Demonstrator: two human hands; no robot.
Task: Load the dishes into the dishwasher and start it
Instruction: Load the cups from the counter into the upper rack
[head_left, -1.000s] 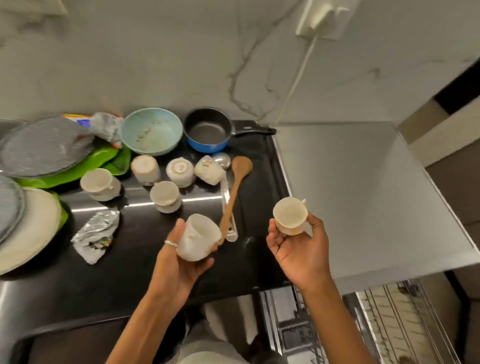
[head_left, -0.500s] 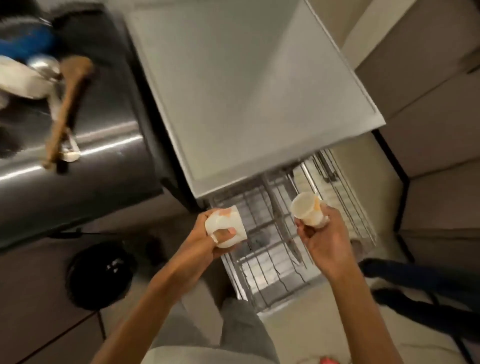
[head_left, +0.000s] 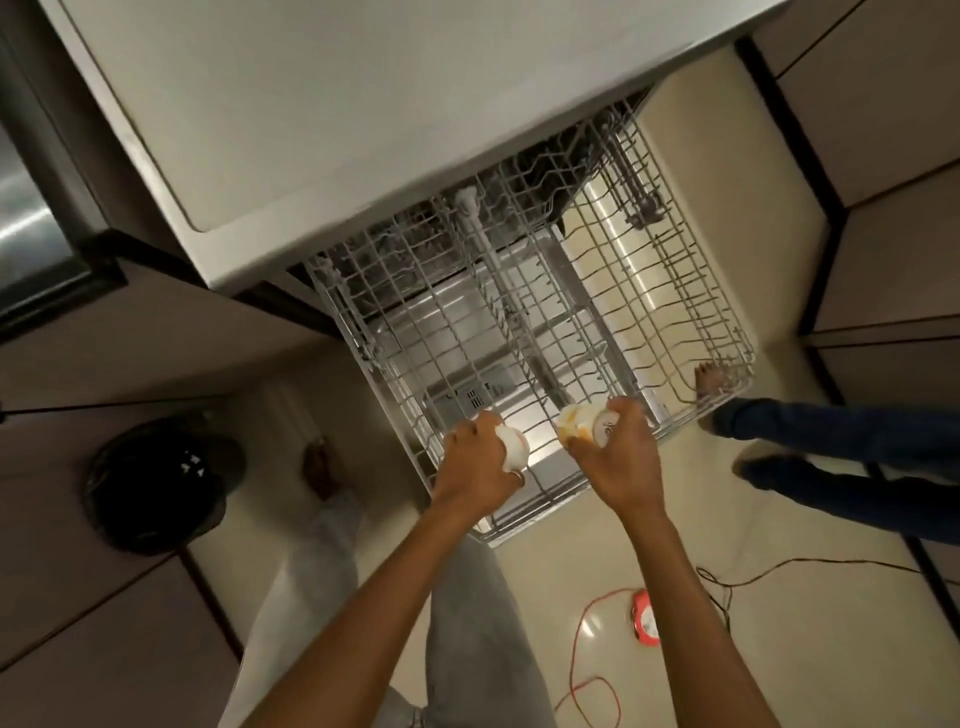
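Head view looks straight down on a pulled-out wire rack (head_left: 730, 312) of the dishwasher, which juts toward the person from under a grey top (head_left: 363, 104). The left hand (head_left: 478, 467) is over the near left part of the rack, its fingers curled round a white cup (head_left: 514, 448); a ring (head_left: 517, 476) shows on one finger. The right hand (head_left: 621, 460) is just to the right of it, over the near middle of the rack, fingers grasping a second cup (head_left: 582, 423) that is white with orange marks and tipped on its side. Whether either cup touches the wires cannot be told. The hands are near each other but apart.

No dishes show in the part of the rack that is visible. A dark worktop (head_left: 26, 218) edges the far left. A black bin (head_left: 156, 483) stands on the floor (head_left: 779, 649) to the left. Another person's legs (head_left: 841, 436) in blue trousers reach in from the right, with a bare foot (head_left: 709, 376) seen through the rack's near right corner. A red cable (head_left: 576, 654) and a small red object (head_left: 645, 618) lie on the floor near the right forearm.
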